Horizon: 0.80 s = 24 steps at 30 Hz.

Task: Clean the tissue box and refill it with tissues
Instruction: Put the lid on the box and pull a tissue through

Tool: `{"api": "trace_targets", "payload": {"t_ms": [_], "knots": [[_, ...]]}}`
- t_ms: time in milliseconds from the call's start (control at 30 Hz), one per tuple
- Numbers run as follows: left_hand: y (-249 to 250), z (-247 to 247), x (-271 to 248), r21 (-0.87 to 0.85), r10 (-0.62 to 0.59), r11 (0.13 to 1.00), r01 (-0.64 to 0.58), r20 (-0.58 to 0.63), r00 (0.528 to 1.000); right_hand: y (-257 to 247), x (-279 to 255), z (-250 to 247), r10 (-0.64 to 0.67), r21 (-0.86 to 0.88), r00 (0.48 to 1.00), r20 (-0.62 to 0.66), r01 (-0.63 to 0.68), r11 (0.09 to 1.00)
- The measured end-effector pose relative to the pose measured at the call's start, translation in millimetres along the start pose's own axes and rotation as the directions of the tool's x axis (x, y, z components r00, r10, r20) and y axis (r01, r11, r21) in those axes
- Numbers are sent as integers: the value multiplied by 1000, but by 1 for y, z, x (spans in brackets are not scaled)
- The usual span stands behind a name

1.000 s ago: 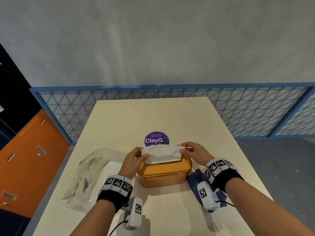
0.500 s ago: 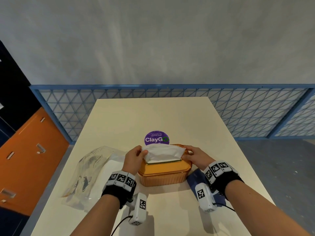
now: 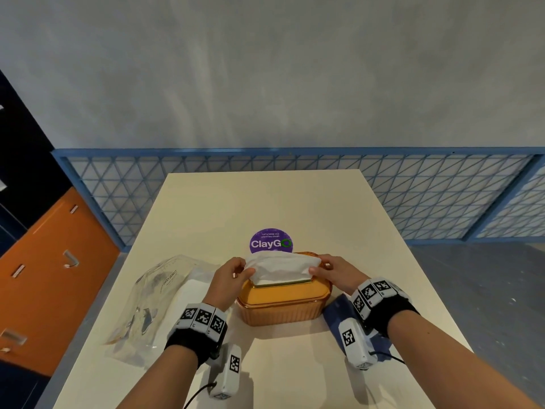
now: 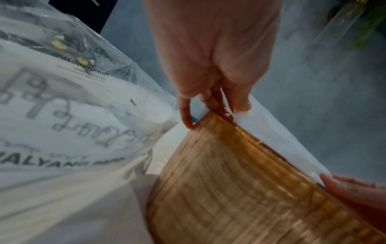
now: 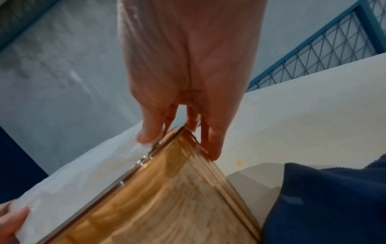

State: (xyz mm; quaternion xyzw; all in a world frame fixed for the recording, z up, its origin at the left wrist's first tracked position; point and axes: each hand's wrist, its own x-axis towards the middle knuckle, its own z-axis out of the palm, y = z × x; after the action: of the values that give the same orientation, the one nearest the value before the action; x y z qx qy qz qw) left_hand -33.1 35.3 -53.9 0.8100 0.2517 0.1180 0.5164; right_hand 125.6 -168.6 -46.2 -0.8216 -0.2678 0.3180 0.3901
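Observation:
An amber ribbed plastic tissue box (image 3: 280, 308) (image 4: 240, 189) (image 5: 167, 189) stands on the cream table (image 3: 265, 202) in front of me. A white tissue stack (image 3: 281, 268) (image 4: 275, 135) (image 5: 83, 168) sticks up out of its top slot. My left hand (image 3: 233, 276) (image 4: 211, 107) pinches the stack's left end between thumb and fingers. My right hand (image 3: 330, 268) (image 5: 177, 132) pinches the right end the same way. Their lower fingers reach down beside the box's ends.
A crumpled clear plastic wrapper (image 3: 159, 299) (image 4: 62, 115) with printed lettering lies left of the box. A dark blue cloth (image 3: 342, 317) (image 5: 334, 206) lies right of it, under my right wrist. A purple round sticker (image 3: 270, 242) is behind the box. A blue mesh railing (image 3: 295, 187) borders the table.
Both hands have sunk with the tissue stack, which now sits lower in the box's slot. My wrists have dropped closer to the table.

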Motion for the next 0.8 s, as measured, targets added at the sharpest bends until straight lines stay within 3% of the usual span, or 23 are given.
{"api": "trace_targets", "payload": {"t_ms": [333,467,633,800], "knots": [[2,5,13,5,-77,997,77,-32,997,5,14,9,-29,44,990,-135,35,998],[5,8,10,-37,-96,995,93,-78,992,3,15,10,-42,-28,985,-165,38,999],[9,19,7,38,-68,996,76,-172,983,-3,18,13,-32,-93,973,-229,11,996],[5,20,8,-40,-107,994,102,-160,981,-2,15,7,15,100,988,-154,1,995]]}}
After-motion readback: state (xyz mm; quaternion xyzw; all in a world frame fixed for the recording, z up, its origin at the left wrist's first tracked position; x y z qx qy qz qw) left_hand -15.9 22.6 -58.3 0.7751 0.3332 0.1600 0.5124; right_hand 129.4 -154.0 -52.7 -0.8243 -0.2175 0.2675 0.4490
